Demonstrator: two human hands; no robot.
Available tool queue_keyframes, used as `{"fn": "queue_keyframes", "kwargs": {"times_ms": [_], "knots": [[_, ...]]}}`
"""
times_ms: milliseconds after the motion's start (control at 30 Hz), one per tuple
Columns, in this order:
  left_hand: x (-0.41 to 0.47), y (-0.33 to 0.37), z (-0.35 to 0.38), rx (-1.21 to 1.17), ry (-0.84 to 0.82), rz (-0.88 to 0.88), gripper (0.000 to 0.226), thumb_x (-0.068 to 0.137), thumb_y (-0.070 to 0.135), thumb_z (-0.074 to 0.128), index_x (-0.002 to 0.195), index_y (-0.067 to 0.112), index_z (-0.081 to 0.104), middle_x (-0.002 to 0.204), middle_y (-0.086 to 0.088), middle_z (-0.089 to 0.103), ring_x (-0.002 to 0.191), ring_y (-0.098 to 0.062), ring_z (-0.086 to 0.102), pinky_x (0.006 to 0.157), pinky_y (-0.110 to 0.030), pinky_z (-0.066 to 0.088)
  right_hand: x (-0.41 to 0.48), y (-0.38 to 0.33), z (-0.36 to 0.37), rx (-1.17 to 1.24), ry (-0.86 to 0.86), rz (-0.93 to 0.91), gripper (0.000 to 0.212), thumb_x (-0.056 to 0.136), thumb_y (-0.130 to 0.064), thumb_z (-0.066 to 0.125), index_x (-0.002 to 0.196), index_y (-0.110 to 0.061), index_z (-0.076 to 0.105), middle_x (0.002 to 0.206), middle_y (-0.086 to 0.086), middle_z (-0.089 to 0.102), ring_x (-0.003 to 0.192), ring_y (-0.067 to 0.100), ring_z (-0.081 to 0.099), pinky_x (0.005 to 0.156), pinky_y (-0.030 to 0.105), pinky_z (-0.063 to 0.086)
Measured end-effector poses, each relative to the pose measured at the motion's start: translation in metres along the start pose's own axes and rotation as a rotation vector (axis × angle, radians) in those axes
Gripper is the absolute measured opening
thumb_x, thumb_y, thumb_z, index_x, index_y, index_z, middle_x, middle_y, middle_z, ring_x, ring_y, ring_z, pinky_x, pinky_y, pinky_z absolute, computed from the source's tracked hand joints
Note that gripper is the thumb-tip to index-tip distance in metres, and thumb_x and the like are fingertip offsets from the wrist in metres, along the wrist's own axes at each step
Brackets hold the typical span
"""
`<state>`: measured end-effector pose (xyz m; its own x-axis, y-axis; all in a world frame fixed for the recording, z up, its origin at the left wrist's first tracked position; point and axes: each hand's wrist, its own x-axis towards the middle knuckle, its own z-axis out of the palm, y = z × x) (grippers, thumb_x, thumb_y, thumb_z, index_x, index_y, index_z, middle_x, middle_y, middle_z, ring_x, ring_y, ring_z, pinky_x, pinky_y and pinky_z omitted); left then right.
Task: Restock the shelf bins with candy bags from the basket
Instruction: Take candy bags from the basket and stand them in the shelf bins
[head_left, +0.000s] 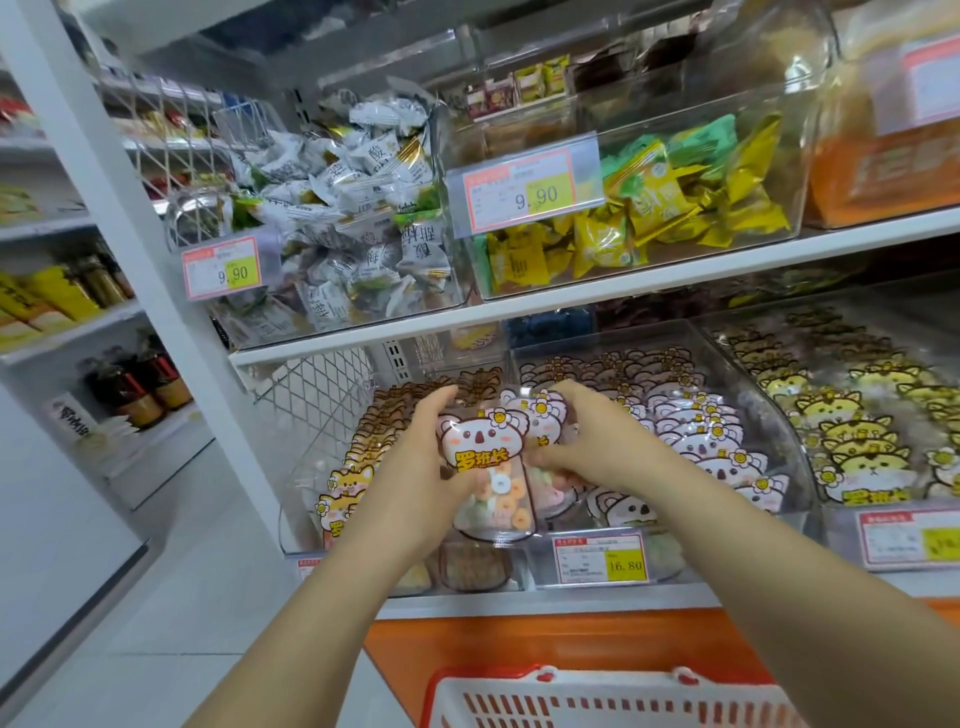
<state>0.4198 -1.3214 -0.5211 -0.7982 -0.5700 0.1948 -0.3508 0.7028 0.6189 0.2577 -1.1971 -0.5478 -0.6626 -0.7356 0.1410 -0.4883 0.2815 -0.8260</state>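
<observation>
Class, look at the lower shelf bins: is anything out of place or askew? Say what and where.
In the middle clear plastic bin, one white koala-shaped candy bag at the front lies slumped below the upright row behind it. Nothing looks spilled or torn. The left hand and right hand grip more koala bags.

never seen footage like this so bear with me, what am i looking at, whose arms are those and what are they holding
No machine here: one camera worn on a person's head looks down at their own bare arms. The left hand and right hand together grip koala candy bags, clear pouches of ring-shaped sweets, in front of a clear shelf bin holding rows of the same bags. Other snack bins sit beside and above it. A red and white basket shows at the bottom edge.
</observation>
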Motion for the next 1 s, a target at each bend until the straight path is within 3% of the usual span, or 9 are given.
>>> {"fn": "queue_keyframes", "kwargs": {"times_ms": [133,267,367,467,533,633,800,900,1000], "knots": [[-0.001,0.003,0.003,0.003,0.003,0.006,0.088,0.087,0.025,0.077,0.147,0.053,0.02,0.122,0.014,0.059,0.098,-0.01,0.064,0.08,-0.036,0.055,0.002,0.007,-0.013,0.138,-0.021,0.053,0.047,0.076,-0.01,0.085,0.111,-0.024,0.056,0.098,0.004,0.073,0.078,0.032,0.074,0.074,0.053,0.061],[-0.001,0.011,0.012,-0.037,0.027,0.049,0.086,0.087,0.022,0.077,0.148,0.048,0.023,0.122,0.017,0.059,0.095,-0.005,0.064,0.072,-0.024,0.051,0.003,0.014,-0.024,-0.083,-0.081,0.035,0.05,0.071,-0.015,0.087,0.111,-0.025,0.059,0.104,-0.004,0.069,0.092,0.02,0.068,0.076,0.034,0.057],[0.0,0.02,0.023,-0.05,0.056,0.086,0.079,0.085,0.021,0.078,0.144,0.044,0.03,0.114,0.017,0.06,0.092,-0.005,0.064,0.071,-0.021,0.049,0.004,0.021,-0.019,-0.239,-0.068,0.034,0.048,0.069,-0.023,0.082,0.112,-0.03,0.061,0.108,-0.005,0.066,0.092,0.019,0.063,0.081,0.034,0.054],[0.001,0.026,0.041,-0.03,0.073,0.118,0.066,0.084,0.019,0.078,0.133,0.038,0.038,0.112,0.013,0.059,0.094,-0.008,0.062,0.074,-0.02,0.046,0.009,0.023,-0.014,-0.368,-0.083,-0.031,0.014,0.081,-0.025,0.07,0.081,-0.033,0.058,0.086,-0.01,0.064,0.088,0.019,0.063,0.072,0.031,0.052],[0.001,0.028,0.053,-0.009,0.096,0.146,0.055,0.085,0.02,0.077,0.124,0.035,0.041,0.109,0.012,0.058,0.091,-0.01,0.057,0.07,-0.017,0.04,0.008,0.021,-0.022,-0.389,-0.148,-0.025,0.018,0.084,-0.021,0.069,0.074,-0.031,0.058,0.078,-0.01,0.061,0.079,0.015,0.061,0.064,0.026,0.046],[0.001,0.027,0.061,0.074,0.14,0.179,0.048,0.087,0.029,0.074,0.122,0.035,0.041,0.112,0.012,0.055,0.097,-0.012,0.057,0.078,-0.028,0.047,-0.002,0.018,-0.039,-0.293,-0.18,-0.014,0.015,0.081,-0.015,0.073,0.077,-0.027,0.066,0.079,-0.008,0.066,0.074,0.011,0.061,0.065,0.028,0.05],[0.006,0.025,0.058,0.177,0.18,0.181,0.046,0.089,0.041,0.07,0.123,0.036,0.039,0.119,0.014,0.051,0.098,-0.014,0.059,0.082,-0.04,0.051,-0.01,0.004,-0.046,-0.396,-0.198,-0.044,0.013,0.085,-0.012,0.066,0.092,-0.022,0.062,0.099,0.0,0.067,0.09,0.021,0.062,0.075,0.033,0.05],[0.007,0.021,0.059,0.297,0.196,0.2,0.045,0.089,0.046,0.069,0.121,0.034,0.041,0.118,0.013,0.051,0.1,-0.017,0.06,0.082,-0.037,0.049,-0.014,-0.001,-0.049,-0.382,-0.235,-0.002,0.036,0.085,-0.017,0.068,0.117,-0.026,0.056,0.107,-0.006,0.063,0.094,0.016,0.06,0.081,0.033,0.052],[0.004,0.007,0.068,0.651,0.195,0.305,0.05,0.08,0.056,0.073,0.115,0.029,0.05,0.111,0.006,0.059,0.103,-0.022,0.06,0.085,-0.037,0.045,-0.016,0.002,-0.046,-0.368,-0.28,0.023,0.048,0.08,-0.024,0.078,0.12,-0.027,0.052,0.106,-0.007,0.06,0.087,0.009,0.058,0.075,0.029,0.05]]}}
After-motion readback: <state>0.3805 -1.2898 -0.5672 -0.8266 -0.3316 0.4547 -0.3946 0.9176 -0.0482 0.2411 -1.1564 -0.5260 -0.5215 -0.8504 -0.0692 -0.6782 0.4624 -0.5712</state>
